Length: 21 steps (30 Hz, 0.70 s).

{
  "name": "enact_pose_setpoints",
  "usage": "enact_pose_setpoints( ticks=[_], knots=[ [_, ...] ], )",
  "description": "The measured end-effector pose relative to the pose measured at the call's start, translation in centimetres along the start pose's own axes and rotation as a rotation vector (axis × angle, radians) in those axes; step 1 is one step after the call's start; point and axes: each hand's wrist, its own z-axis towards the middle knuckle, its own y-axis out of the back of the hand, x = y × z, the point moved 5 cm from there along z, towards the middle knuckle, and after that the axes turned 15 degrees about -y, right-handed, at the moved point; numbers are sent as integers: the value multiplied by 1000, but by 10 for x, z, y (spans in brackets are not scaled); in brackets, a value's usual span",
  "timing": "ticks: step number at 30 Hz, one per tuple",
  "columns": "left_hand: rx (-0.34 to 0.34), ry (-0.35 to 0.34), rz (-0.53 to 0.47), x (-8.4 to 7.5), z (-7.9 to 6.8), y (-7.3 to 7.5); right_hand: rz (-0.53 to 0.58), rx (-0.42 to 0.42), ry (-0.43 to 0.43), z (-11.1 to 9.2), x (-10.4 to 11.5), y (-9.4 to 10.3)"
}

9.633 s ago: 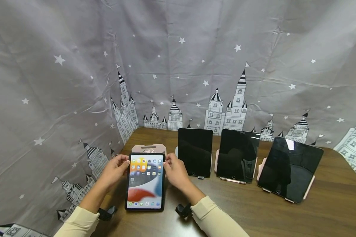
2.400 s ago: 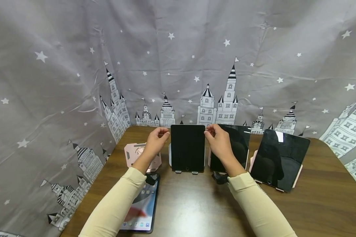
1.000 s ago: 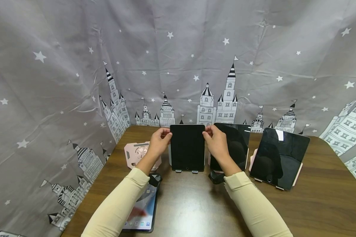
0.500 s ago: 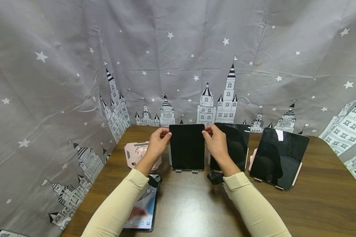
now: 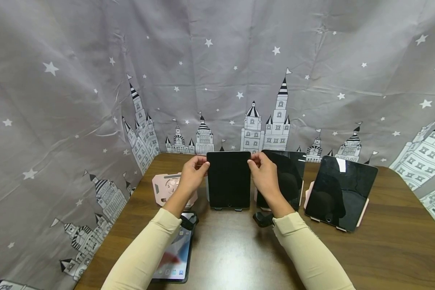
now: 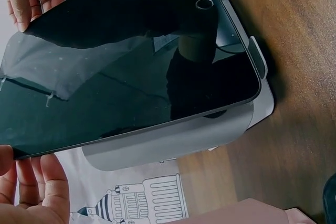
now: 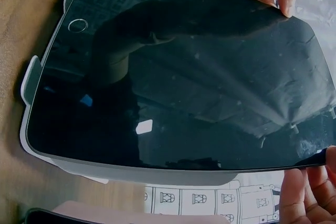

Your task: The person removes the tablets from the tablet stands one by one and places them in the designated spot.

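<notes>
On the table (image 5: 224, 249), the pinched tablet (image 5: 229, 181) mostly hides its gray stand (image 6: 173, 141).

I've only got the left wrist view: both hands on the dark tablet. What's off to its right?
Observer: A second tablet, screen dark, then a third tablet farther right, also dark.
Operator: And the pink edge low in my frame?
Observer: That's a pink stand left of the held tablet; no tablet sits on it.
Operator: Anything below the left sleeve?
Observer: Yes, a lit tablet lies there showing app icons, partly hidden by that sleeve.
</notes>
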Motion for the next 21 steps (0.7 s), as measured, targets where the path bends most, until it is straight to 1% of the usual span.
enact_pose_setpoints(
  ticks=[5, 6, 9, 12, 13, 17, 21],
  knots=[
    [-1, -13, -8, -2, -3, 2, 11, 9, -19, -3, -1, -1],
    [3, -12, -10, -7, -5, 3, 12, 12, -22, -4, -1, -1],
    [2, -21, -18, -8, -8, 5, 21, 19, -21, -7, 0, -1],
    [1, -5, -35, -8, -10, 7, 24, 25, -17, -10, 1, -2],
    [-3, -1, -48, -3, -10, 8, 25, 26, -16, -11, 0, -3],
    [-2, 33, -95, -1, -12, 10, 35, 37, -28, -14, -2, -5],
    [11, 57, -87, 1, -15, 13, 46, 43, -20, -18, -2, -6]
  ],
)
